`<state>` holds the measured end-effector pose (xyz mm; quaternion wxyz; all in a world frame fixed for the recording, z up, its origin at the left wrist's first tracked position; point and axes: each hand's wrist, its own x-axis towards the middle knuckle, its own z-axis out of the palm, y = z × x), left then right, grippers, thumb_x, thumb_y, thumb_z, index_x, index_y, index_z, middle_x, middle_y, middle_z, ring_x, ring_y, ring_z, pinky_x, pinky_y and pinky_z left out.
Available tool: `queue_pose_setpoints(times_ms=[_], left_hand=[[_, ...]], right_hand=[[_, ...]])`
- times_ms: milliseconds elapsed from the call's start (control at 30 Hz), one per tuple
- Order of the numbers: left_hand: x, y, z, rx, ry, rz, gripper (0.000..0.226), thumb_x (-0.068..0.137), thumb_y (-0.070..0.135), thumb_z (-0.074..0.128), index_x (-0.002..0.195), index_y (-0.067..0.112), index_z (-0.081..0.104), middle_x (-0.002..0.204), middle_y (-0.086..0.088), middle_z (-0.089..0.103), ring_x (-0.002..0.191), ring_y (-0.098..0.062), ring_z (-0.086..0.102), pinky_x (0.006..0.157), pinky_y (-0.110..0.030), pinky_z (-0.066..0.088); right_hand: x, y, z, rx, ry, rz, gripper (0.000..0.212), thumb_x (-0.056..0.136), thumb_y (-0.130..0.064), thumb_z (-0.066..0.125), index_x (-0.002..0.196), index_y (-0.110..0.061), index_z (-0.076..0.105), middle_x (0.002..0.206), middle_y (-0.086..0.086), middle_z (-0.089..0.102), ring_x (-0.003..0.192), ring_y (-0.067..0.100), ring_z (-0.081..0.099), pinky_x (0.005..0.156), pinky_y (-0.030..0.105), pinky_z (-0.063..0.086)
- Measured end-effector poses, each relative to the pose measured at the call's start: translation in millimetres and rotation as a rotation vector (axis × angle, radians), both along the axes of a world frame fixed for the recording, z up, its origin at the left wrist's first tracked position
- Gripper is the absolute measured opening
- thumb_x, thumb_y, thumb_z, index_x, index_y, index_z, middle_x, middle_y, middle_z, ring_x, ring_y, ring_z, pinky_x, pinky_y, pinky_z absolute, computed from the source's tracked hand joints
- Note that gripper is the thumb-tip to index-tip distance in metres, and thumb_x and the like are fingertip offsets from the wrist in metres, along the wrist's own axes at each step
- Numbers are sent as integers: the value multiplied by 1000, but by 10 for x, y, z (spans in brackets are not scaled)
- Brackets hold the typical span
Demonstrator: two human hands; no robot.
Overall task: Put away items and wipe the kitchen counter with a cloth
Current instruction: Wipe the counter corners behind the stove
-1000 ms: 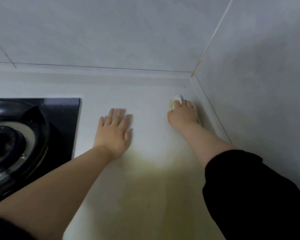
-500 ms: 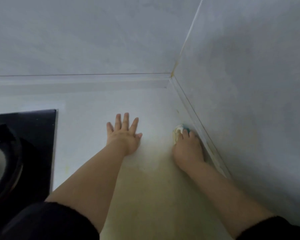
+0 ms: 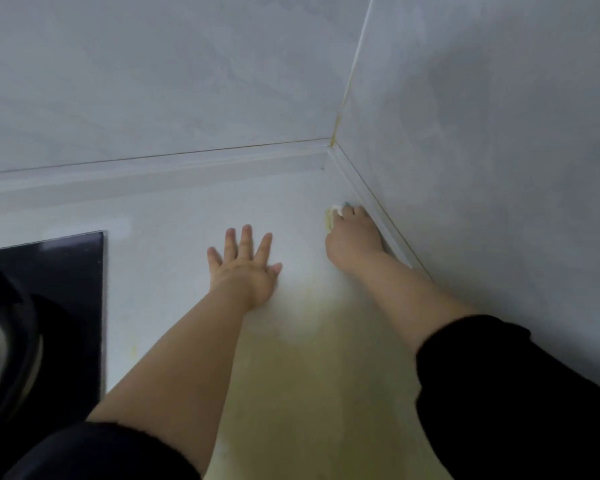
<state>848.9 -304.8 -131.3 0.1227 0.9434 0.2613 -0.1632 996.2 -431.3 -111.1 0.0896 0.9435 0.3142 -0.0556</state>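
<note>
The right hand curls over a small pale cloth on the white counter beside the right wall's trim — the left hand lies flat, fingers spread, near the black hob.

The person wears a black top. Its left sleeve and right sleeve are soft, matte fabric with slightly fuzzy cuff edges. Both cuffs sit high on the arm, so the forearms are bare down to the left hand and right hand.
</note>
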Motion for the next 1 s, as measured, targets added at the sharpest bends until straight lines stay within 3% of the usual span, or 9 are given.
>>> queue_pose_setpoints(times_ms=[333,433,500,567,633,733,833,933,1000], left_hand=[[-16,-9,24,3,-3,-20,61,98,52,15,151,33,-10,157,-3,-23,143,-29,-22,115,-56,-6],[-36,14,56,-17,2,-24,63,98,53,20,151,32,-7,158,-4,-21,144,-29,-21,114,-55,-5],[-72,24,109,-56,-28,-19,64,98,53,25,152,29,3,159,-5,-15,145,-30,-17,115,-55,-1],[-137,-32,210,-103,-90,1,61,98,51,30,151,26,14,160,-6,-8,146,-29,-11,115,-52,5],[-252,-172,360,-135,-153,-11,58,99,44,33,151,23,17,160,-6,-2,147,-28,-7,116,-49,9],[-443,-370,627,-299,-326,2,52,100,28,41,149,17,26,159,-7,13,147,-25,6,117,-36,10],[-762,-285,1036,-529,-511,200,43,99,18,44,141,14,42,148,-4,40,137,-19,35,104,-17,22],[-1198,-72,1484,-653,-633,405,35,97,15,46,132,14,52,131,-4,56,116,-16,52,90,-18,36],[-1657,117,1734,-663,-704,537,32,95,10,48,127,10,56,125,-8,61,114,-18,54,95,-22,39]], right_hand=[[-1125,-1464,-196,-114,-56,38,70,81,-20,3,135,6,40,133,23,45,107,34,47,87,41,41],[-1305,-1594,-34,-129,-119,-42,43,91,-19,37,128,-4,51,124,14,53,106,28,50,89,36,43],[-1312,-1593,100,162,83,-137,29,93,-11,43,120,-12,53,110,11,55,99,26,53,86,35,42],[-1295,-1509,373,552,434,-318,24,97,-11,41,104,-29,56,75,6,56,64,18,54,56,23,44],[-1233,-1356,599,772,546,-443,34,99,-9,35,114,-34,52,61,4,51,48,14,43,39,16,32],[-1176,-1083,927,1039,750,-434,30,94,-1,40,88,-13,67,71,8,59,67,20,54,54,23,37],[-1277,-674,1207,1146,1025,-370,31,92,4,42,77,-10,66,60,2,63,56,15,58,54,22,42],[-1634,-190,1456,1190,1278,-308,30,87,9,39,80,-4,66,66,10,64,59,20,59,56,24,47],[-2046,187,1598,1179,1399,-282,29,87,6,39,83,-1,67,75,16,64,66,25,61,65,29,48]])
